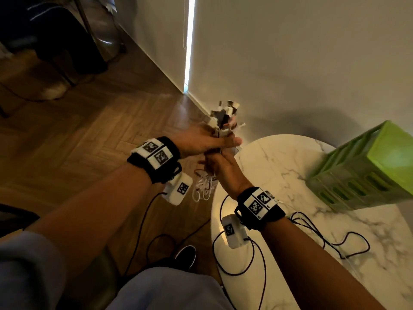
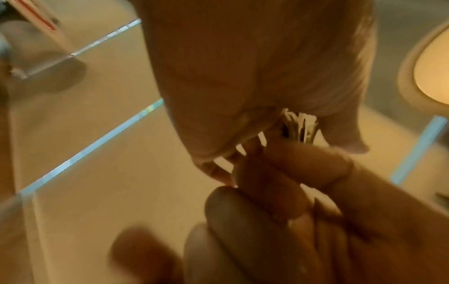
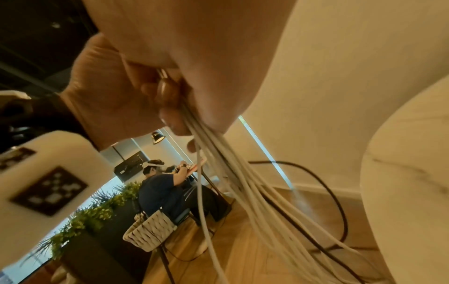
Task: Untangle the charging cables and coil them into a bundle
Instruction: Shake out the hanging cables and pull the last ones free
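A bundle of white charging cables point(image 1: 225, 115) stands upright between my two hands, its plug ends fanned out at the top. My left hand point(image 1: 201, 142) wraps the bundle just under the plugs. Directly below it, my right hand point(image 1: 223, 171) grips the same strands in a fist. The loose lengths point(image 1: 203, 189) hang down in loops past the table's edge. In the left wrist view a few white strands point(image 2: 301, 124) show between palm and fingers. In the right wrist view the cables point(image 3: 230, 182) stream down from both hands towards the floor.
A round marble table point(image 1: 279, 164) lies at the right with a green slatted basket point(image 1: 368, 171) on its far side. Black wrist-camera cords point(image 1: 312, 231) trail over the table and down. A wall stands close ahead. Wooden floor point(image 1: 100, 130) spreads left. Another person point(image 3: 160, 192) sits far off.
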Motion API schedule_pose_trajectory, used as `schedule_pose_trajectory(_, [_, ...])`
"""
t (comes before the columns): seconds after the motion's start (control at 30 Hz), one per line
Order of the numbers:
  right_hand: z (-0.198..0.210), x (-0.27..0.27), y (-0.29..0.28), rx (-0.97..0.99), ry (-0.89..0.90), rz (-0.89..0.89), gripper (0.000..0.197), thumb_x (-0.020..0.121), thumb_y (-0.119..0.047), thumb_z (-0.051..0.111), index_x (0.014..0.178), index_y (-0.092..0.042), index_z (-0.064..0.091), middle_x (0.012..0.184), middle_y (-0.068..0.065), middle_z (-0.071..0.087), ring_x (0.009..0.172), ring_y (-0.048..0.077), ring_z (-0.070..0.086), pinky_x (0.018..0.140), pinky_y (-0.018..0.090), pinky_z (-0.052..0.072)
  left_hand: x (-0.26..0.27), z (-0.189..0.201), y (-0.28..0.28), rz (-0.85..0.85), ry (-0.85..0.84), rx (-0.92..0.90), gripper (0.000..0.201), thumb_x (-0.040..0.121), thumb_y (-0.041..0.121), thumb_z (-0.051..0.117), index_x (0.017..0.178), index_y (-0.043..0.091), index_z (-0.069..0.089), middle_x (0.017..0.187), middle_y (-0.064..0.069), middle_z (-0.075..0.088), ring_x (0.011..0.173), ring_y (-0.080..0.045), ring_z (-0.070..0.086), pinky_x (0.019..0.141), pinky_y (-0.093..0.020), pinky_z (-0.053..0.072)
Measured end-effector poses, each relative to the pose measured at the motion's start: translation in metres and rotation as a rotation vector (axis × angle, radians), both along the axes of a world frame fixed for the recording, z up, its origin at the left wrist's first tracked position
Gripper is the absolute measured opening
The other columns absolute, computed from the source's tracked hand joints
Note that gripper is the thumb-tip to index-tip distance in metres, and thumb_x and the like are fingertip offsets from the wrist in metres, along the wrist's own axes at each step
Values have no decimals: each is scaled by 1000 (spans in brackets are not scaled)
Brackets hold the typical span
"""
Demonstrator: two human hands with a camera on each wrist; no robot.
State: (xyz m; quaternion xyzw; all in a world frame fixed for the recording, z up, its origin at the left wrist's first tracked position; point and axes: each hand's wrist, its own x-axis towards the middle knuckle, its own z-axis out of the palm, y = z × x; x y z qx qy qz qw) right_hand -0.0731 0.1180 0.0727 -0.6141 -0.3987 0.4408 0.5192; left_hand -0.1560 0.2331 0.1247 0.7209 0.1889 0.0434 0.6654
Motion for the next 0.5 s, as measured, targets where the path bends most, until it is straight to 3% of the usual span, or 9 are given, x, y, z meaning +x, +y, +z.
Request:
schedule_pose_trajectory(0.07, [1,7,4,-50,-3,46,26,94,-22,42,95,0,57,83,7,57,71,19,52,79,43,49,6,2,-5,-79,38,119,21,88,34,72,102,19,65,92,4,70,79,6,67,74,-18,52])
schedule_pose_trajectory(0.1, [-4,13,8,-77,-28,43,35,93,-22,43,100,10,54,90,14,54,74,18,52,77,41,46,8,3,-8,-71,37,123,21,90,29,71,105,15,64,96,-1,69,80,6,67,72,-15,53])
schedule_pose_trajectory(0.17, [-6,23,7,-134,-49,26,63,87,-31,51,107,28,44,90,32,49,71,30,49,69,39,39,7,-6,-8,-50,-27,-8,33,90,28,74,117,14,61,108,-10,68,94,-4,70,79,-24,57])
schedule_pose_trajectory(0.2, [-11,30,3,-153,5,33,74,83,-39,58,109,29,44,91,41,48,71,35,49,69,39,38,5,-13,-7,-55,-56,-66,44,87,32,75,125,17,58,114,-11,67,102,-12,69,85,-31,58])
schedule_pose_trajectory(0.23, [-11,35,-1,-188,74,19,73,81,-43,62,108,24,50,91,42,49,74,34,51,70,38,40,3,-22,-6,-73,-74,-104,56,84,35,76,132,18,53,122,-9,65,109,-16,68,90,-34,57])
schedule_pose_trajectory(0.27, [0,33,-6,-170,129,1,56,85,-39,61,102,14,59,88,34,55,76,28,55,72,38,43,2,-35,-5,-97,-86,-140,65,82,32,77,138,17,48,129,-8,62,117,-17,64,95,-36,55])
schedule_pose_trajectory(0.33, [19,28,-12,-112,227,-107,21,95,-20,51,80,-8,59,68,5,57,66,14,55,71,34,45,0,-60,-13,-190,-9,-143,68,81,19,81,139,19,46,138,-2,57,126,-14,57,105,-34,49])
schedule_pose_trajectory(0.4, [33,28,-19,-79,328,-74,31,95,-15,45,65,-17,41,56,-4,35,54,13,35,60,28,35,0,-88,-22,-357,150,-30,66,78,21,86,135,20,53,136,4,59,127,-8,55,111,-31,43])
schedule_pose_trajectory(0.5, [47,22,-20,-26,432,-72,29,91,-14,41,67,-20,28,61,0,16,60,20,13,63,34,19,1,-119,-17,-449,298,88,45,73,42,86,109,19,70,109,1,73,108,-16,67,103,-44,51])
